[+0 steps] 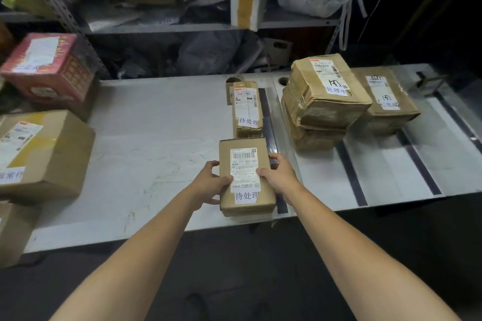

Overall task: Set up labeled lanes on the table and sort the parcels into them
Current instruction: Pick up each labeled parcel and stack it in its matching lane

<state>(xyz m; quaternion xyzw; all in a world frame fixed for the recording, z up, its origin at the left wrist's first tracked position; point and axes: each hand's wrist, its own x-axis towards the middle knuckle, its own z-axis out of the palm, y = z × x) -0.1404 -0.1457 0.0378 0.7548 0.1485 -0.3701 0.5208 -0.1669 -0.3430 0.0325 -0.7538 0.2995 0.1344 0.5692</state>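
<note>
Both hands are on the small parcel (245, 177), at the near edge of the desk (156, 125). My left hand (208, 182) curls round its left long side with the thumb up on the top face. My right hand (279, 174) grips the right side, thumb pressed on the shipping label. I can't tell if the bottom sits on the desk or just off it. It's just left of the black tape line (266, 112), with a white slip reading 待处理 at its near end.

My read: plain corrugated carton, stiff and probably light. The bare card sides should give dry grip, but the smooth label and the slip with its lifting corner look slippery — so hold it by the long sides, not the top.

To my left is a large carton (47, 154) whose slip is partly cut off.

Just beyond the held one is a second small parcel (247, 109) with the same slip, near but apart. Past the tape sits a stack of parcels (323, 101) marked 处理中, with a flat parcel (386, 96) close beside it. Far left is a red box (49, 68) — cluttered shelving (169, 27) behind.
</note>
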